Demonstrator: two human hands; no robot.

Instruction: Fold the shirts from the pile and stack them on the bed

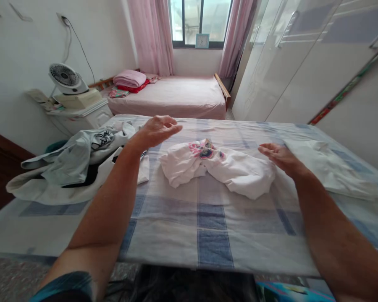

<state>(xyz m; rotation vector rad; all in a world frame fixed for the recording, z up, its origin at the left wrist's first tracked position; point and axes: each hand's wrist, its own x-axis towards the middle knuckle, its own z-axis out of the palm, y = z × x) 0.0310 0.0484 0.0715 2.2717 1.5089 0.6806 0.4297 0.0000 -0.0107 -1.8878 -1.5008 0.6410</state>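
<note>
A crumpled white garment [220, 167] with a pink printed patch lies in the middle of a table under a blue-and-white checked cloth [208, 226]. My left hand [156, 130] hovers open above the cloth, just left of the garment, fingers spread and holding nothing. My right hand [279, 157] is open too, palm turned inward, close to the garment's right end and not gripping it. Both forearms reach in from the near edge.
A heap of grey, white and black clothes [72, 167] lies at the table's left. A folded white piece [327, 167] rests at the right. Beyond are a pink bed [176, 96], a small fan [66, 79] on a side cabinet, and wardrobe doors [290, 63] on the right.
</note>
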